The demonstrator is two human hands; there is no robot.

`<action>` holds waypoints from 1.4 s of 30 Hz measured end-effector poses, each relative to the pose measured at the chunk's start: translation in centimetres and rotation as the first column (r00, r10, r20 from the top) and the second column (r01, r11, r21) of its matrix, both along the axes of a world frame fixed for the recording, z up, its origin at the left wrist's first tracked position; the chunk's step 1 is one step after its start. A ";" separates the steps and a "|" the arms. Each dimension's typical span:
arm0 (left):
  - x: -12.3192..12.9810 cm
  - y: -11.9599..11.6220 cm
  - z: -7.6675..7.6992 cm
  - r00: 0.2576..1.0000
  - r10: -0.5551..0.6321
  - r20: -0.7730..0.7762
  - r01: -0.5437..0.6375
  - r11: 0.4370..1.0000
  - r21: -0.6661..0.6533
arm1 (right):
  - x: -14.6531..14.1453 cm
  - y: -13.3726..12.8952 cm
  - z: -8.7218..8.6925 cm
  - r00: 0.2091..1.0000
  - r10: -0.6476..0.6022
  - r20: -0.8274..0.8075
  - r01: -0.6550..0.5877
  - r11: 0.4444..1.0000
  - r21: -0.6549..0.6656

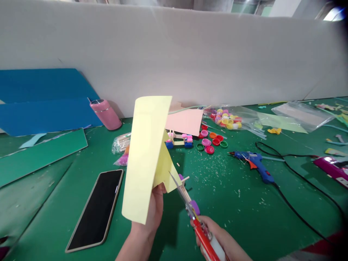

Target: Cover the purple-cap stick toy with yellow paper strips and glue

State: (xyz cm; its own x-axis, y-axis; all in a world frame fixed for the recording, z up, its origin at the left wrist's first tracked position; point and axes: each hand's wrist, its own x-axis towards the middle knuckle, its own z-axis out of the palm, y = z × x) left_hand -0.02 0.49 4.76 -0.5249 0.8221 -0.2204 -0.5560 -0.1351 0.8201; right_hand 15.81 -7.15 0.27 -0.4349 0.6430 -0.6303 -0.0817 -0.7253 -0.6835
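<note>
My left hand (155, 208) is closed on a pale yellow sheet of paper (145, 156), held up above the table, bent, with a notch in its lower edge. The sheet hides part of the fingers. In my right hand (217, 232) is a pair of scissors (202, 235) with red and white handles. Its blades point up and left, over the paper's lower right corner; whether they touch it I cannot tell. Just behind the blades lies a piece made of wooden sticks with purple caps (194, 207), partly covered.
A phone (95, 212) lies left of my hand. Bottle caps (209, 149), a stick frame with blue caps (178, 142) and pink paper (186, 121) are behind. At right are a blue glue gun (252, 159) and its cord. A pink tumbler (106, 114) leans near the white wall.
</note>
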 end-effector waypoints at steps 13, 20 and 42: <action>0.5 -0.3 0.9 0.979 0.022 0.202 0.003 0.992 -0.123 | -0.3 -0.2 -0.5 0.997 -0.057 0.044 0.058 0.998 -0.013; 0.5 -1.0 1.3 0.992 0.062 0.112 -0.044 0.986 -0.163 | -0.9 -0.5 -0.2 0.968 -0.228 -0.106 0.211 0.966 -0.148; 0.3 -0.8 1.2 0.997 -0.022 -0.080 0.020 1.000 -0.021 | -0.1 -0.3 0.9 0.997 -0.072 0.035 0.072 0.997 0.017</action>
State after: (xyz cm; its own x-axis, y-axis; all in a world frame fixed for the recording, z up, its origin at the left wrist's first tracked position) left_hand 0.24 -0.30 5.96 -0.5244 0.8288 -0.1953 -0.4908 -0.1068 0.8647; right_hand 15.70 -7.41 1.16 -0.3648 0.6817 -0.6343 -0.1087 -0.7077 -0.6981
